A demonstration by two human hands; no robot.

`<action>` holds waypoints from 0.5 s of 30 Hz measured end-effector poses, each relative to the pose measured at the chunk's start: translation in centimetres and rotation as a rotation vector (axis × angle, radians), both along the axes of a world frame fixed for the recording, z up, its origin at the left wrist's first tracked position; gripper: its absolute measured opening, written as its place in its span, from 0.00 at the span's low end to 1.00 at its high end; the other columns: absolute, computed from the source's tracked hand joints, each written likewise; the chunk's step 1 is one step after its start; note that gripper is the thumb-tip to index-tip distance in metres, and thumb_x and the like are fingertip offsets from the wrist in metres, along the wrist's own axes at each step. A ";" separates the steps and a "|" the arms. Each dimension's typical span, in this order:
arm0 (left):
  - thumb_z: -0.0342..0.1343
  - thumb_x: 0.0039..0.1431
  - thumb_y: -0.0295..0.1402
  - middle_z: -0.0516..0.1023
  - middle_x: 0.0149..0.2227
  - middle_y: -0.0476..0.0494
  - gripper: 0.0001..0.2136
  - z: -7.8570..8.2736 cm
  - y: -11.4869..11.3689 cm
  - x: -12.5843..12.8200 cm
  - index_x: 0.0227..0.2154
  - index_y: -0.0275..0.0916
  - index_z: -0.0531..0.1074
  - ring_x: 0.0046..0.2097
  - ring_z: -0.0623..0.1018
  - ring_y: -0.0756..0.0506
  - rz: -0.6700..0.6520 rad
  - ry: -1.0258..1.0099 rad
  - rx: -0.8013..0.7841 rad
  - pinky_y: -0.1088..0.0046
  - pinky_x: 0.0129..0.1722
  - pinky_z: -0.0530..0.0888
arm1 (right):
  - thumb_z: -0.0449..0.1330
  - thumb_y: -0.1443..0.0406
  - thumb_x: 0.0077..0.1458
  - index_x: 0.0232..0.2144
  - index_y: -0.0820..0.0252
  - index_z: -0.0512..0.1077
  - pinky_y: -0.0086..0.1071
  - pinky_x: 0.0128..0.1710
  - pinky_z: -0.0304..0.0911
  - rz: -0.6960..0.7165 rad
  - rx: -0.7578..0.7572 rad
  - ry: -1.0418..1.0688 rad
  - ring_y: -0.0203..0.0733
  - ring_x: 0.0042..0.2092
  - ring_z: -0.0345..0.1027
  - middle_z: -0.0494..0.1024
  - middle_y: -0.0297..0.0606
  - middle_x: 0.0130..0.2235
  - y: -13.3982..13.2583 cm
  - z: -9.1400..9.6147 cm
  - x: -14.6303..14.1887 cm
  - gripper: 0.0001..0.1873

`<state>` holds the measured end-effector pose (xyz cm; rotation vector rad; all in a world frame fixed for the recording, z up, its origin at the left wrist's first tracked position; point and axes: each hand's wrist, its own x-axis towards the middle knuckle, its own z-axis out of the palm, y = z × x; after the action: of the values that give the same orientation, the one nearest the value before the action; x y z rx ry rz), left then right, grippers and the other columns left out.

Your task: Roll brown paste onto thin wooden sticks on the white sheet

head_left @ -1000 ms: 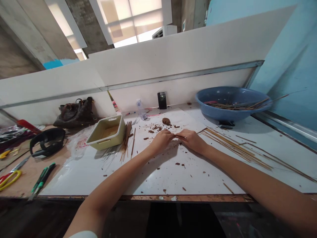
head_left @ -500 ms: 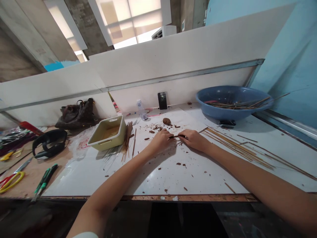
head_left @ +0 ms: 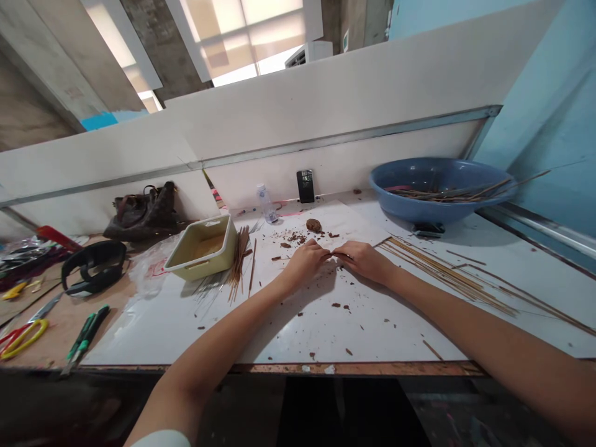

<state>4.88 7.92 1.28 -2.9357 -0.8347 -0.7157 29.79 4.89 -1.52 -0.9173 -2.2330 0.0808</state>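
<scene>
My left hand (head_left: 307, 259) and my right hand (head_left: 365, 259) meet over the white board, fingertips almost touching. Both are closed in a pinch on a thin brown stick (head_left: 343, 255), which the fingers mostly cover. Just beyond them lies a brown clay-like lump (head_left: 313, 225) with dark crumbs (head_left: 296, 237) scattered around it. More brown bits dot the board below my hands. To the right of my right hand, a bundle of long thin sticks (head_left: 433, 273) is laid out at a slant.
A yellow-green tub (head_left: 209, 266) stands left, beside shorter brown sticks (head_left: 239, 261). Behind are a bottle (head_left: 265, 205) and a phone (head_left: 305, 186). A blue basin (head_left: 433, 211) holding sticks stands right. Scissors (head_left: 23, 338) and green-black cutters (head_left: 88, 332) lie far left.
My hands have drawn closer together, so less of the brown stick shows between them. The lump and surrounding things stay in place; the view has shifted slightly.
</scene>
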 end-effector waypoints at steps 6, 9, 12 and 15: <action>0.59 0.78 0.35 0.87 0.43 0.39 0.10 -0.3 0.1 -0.3 0.50 0.41 0.84 0.48 0.80 0.39 -0.019 -0.027 0.044 0.60 0.50 0.79 | 0.57 0.65 0.75 0.49 0.58 0.83 0.46 0.50 0.78 -0.017 -0.024 0.002 0.54 0.46 0.84 0.88 0.48 0.45 -0.3 0.2 -0.2 0.14; 0.53 0.80 0.35 0.86 0.40 0.38 0.14 -0.2 0.0 -0.3 0.46 0.41 0.85 0.46 0.80 0.39 -0.046 -0.015 0.051 0.60 0.49 0.79 | 0.56 0.64 0.76 0.48 0.58 0.84 0.46 0.50 0.78 -0.011 -0.036 -0.004 0.53 0.46 0.84 0.88 0.48 0.45 -0.4 0.4 -0.3 0.15; 0.51 0.81 0.36 0.86 0.39 0.38 0.15 0.0 0.0 -0.1 0.45 0.41 0.85 0.45 0.80 0.39 -0.049 0.016 0.058 0.59 0.48 0.79 | 0.56 0.64 0.75 0.49 0.57 0.84 0.47 0.50 0.78 -0.012 -0.036 0.006 0.53 0.46 0.84 0.89 0.47 0.45 -0.4 0.5 -0.2 0.15; 0.56 0.79 0.37 0.86 0.41 0.37 0.12 0.3 0.3 -0.2 0.48 0.39 0.84 0.47 0.80 0.38 -0.012 0.017 0.077 0.58 0.49 0.79 | 0.57 0.63 0.75 0.49 0.57 0.84 0.47 0.51 0.78 -0.017 -0.029 0.027 0.53 0.46 0.84 0.89 0.47 0.45 -0.3 0.6 0.0 0.15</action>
<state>4.63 8.25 1.53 -2.8764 -0.7711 -0.7060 29.82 4.63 -0.92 -0.9458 -2.2039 0.1177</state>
